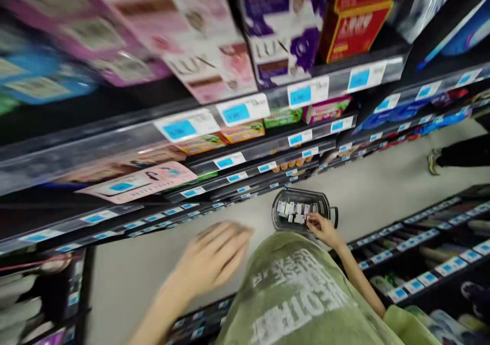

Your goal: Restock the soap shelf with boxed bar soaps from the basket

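My left hand (pixel 214 255) is raised over the aisle floor, below the shelf fronts. It holds nothing that I can see; its fingers are stretched out and somewhat blurred. Lower down, my right hand (pixel 322 228) reaches over the right side of a black shopping basket (pixel 275 216). Its fingers are loosely bent and a little apart, and no held thing shows in them. Several small white boxes (pixel 294 208) lie inside the basket, close to the right fingertips. From this angle I cannot tell whether the fingers touch them.
Shelves on the left carry pink LUX boxes (pixel 209 54), purple LUX boxes (pixel 283 33) and red boxes (pixel 354 28). A pink shelf sign (pixel 145 182) juts out. Another shelf unit (pixel 432 243) lines the right side. A person's leg and shoe (pixel 434 161) are farther along the aisle.
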`<action>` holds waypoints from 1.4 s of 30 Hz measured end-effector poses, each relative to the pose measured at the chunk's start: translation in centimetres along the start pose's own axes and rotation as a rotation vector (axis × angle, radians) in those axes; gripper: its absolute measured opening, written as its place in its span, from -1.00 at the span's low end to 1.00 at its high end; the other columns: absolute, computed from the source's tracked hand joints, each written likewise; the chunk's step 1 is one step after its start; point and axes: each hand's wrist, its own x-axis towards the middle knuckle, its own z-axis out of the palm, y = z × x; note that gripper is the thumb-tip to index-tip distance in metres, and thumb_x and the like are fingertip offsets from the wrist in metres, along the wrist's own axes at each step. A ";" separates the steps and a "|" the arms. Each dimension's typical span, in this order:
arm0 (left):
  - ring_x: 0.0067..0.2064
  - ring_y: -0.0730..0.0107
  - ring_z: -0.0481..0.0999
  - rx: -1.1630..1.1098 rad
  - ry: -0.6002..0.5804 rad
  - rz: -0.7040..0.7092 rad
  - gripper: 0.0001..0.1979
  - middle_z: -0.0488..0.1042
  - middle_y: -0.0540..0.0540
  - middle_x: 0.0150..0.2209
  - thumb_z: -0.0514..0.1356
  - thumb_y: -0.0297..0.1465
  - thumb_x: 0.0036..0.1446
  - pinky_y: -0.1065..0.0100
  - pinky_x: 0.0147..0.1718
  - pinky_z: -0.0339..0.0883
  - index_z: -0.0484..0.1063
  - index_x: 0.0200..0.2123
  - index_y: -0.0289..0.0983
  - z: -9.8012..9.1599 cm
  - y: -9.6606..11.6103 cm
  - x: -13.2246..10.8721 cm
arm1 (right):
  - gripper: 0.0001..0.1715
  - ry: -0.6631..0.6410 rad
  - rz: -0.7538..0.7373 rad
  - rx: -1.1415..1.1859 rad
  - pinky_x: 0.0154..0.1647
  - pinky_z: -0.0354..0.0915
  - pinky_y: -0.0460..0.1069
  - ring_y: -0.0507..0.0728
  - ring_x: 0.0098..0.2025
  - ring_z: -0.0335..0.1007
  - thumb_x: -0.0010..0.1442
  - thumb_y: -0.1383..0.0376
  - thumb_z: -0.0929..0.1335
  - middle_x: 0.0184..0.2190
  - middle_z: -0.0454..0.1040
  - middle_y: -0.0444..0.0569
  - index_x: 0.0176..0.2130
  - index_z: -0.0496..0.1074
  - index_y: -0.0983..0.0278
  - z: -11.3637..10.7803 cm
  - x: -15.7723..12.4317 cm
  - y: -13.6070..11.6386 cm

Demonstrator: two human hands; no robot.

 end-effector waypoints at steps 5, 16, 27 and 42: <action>0.18 -0.24 0.52 0.149 -0.823 -0.218 -0.63 0.58 -0.40 0.08 0.21 -0.40 0.26 -0.09 0.14 0.39 0.53 0.12 -0.27 18.7 -4.6 1.4 | -0.42 0.125 0.210 0.103 -0.25 0.40 0.03 0.16 -0.31 0.52 0.02 -0.06 0.51 -0.31 0.63 -0.01 -0.11 0.57 0.28 -2.8 -1.2 9.4; 0.15 0.08 0.56 0.095 -1.008 -0.400 -0.55 0.54 -0.26 0.16 0.14 -0.41 0.28 0.18 0.10 0.42 0.41 0.23 -0.21 45.9 -13.3 4.3 | -0.23 0.380 0.679 0.716 -0.14 0.52 0.11 0.21 -0.20 0.61 -0.01 -0.22 0.55 -0.11 0.65 0.07 -0.01 0.52 0.20 0.2 -4.2 29.3; 0.30 -0.12 0.40 0.210 -0.753 -0.485 -0.46 0.40 -0.42 0.27 0.15 -0.29 0.36 0.08 0.20 0.33 0.25 0.33 -0.35 72.0 -25.3 18.6 | -0.39 0.614 0.997 1.636 0.05 0.51 0.09 0.16 0.02 0.57 0.10 -0.08 0.55 0.14 0.58 -0.02 0.09 0.58 0.05 6.6 -6.6 40.4; -0.01 0.05 0.59 -0.130 -0.222 -0.679 -0.57 0.63 -0.22 -0.02 0.27 -0.30 0.24 0.09 0.07 0.42 0.45 0.16 -0.23 81.8 -33.1 16.8 | -0.44 0.499 1.087 1.354 -0.12 0.52 0.14 0.26 -0.08 0.59 0.10 -0.05 0.57 -0.02 0.62 0.11 0.05 0.59 0.06 8.3 -0.8 45.3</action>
